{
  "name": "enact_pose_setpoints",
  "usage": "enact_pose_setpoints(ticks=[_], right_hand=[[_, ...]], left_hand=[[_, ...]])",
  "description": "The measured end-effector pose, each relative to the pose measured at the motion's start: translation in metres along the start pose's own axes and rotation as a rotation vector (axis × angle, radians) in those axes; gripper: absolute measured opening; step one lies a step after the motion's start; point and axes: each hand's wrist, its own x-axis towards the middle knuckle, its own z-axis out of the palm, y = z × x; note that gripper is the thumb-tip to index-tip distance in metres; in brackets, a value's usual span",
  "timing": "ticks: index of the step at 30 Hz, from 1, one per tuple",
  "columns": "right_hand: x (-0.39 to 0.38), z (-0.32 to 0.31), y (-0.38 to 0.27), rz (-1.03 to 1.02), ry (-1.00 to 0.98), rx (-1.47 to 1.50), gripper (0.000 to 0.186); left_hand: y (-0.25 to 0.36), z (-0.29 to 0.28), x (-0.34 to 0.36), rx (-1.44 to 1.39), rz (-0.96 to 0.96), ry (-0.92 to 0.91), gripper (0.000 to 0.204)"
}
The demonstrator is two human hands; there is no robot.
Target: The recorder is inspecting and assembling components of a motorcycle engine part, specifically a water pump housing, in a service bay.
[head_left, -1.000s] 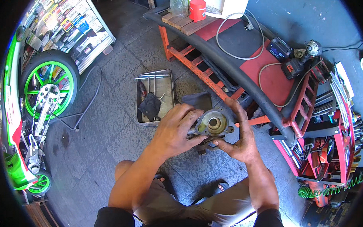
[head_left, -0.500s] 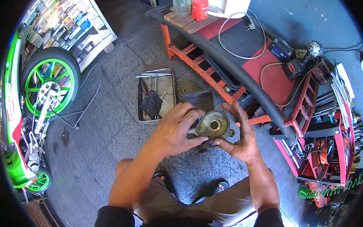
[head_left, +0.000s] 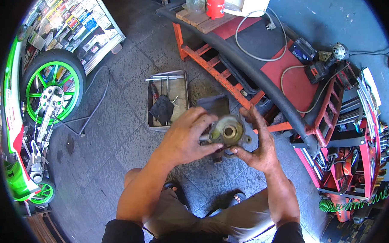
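Observation:
In front of me, a round metal engine housing (head_left: 238,130) is held up, its bowl-like inside and central bore facing me. It is slightly blurred, and small lugs show at its rim. My left hand (head_left: 187,136) is closed round its left side, the thumb at the lower edge and the fingers partly over a short stub. On the other side, my right hand (head_left: 260,147) grips the lower right edge with its thumb, its fingers raised along the right side. Below the hands, another dark metal piece (head_left: 217,158) shows in part; what supports it is hidden.
A metal tray (head_left: 149,101) with rods, a red-handled tool and a dark piece lies on the tiled floor beyond my left hand. Behind the housing is a dark bin (head_left: 214,104). An orange-framed bench (head_left: 201,59) and tool rack (head_left: 332,144) stand right, a green-wheeled motorcycle (head_left: 56,90) left.
The housing has shifted slightly away from me and tilted a little in my hands. My left thumb has moved slightly along its lower edge. Both hands keep hold of it.

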Motion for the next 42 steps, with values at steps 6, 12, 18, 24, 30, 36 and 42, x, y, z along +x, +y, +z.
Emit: enact_pose_setpoints(ticks=[6,12,18,24,30,36,42], right_hand=[[-0.001,0.004,0.017,0.099,0.242,0.091,0.087],[0.001,0.001,0.034,0.367,0.304,0.225,0.070],[-0.006,-0.004,0.041,0.553,-0.234,-0.093,0.064],[-0.012,0.004,0.041,0.511,-0.508,-0.342,0.066],[-0.006,-0.002,0.039,0.585,-0.471,-0.340,0.056],[-0.001,-0.001,0.039,0.600,-0.508,-0.342,0.051],[-0.001,-0.005,0.044,0.575,-0.471,-0.284,0.057]], left_hand=[[-0.013,-0.005,0.000,0.109,-0.219,0.109,0.058],[-0.018,-0.016,0.002,0.086,-0.433,0.347,0.053],[-0.015,-0.011,-0.002,0.072,-0.495,0.313,0.055],[-0.004,0.008,-0.007,0.007,-0.277,0.202,0.054],[0.003,0.009,-0.010,0.049,-0.243,0.153,0.055],[0.005,0.010,-0.011,0.054,-0.237,0.145,0.056],[0.006,0.022,-0.014,0.084,-0.176,0.127,0.056]])
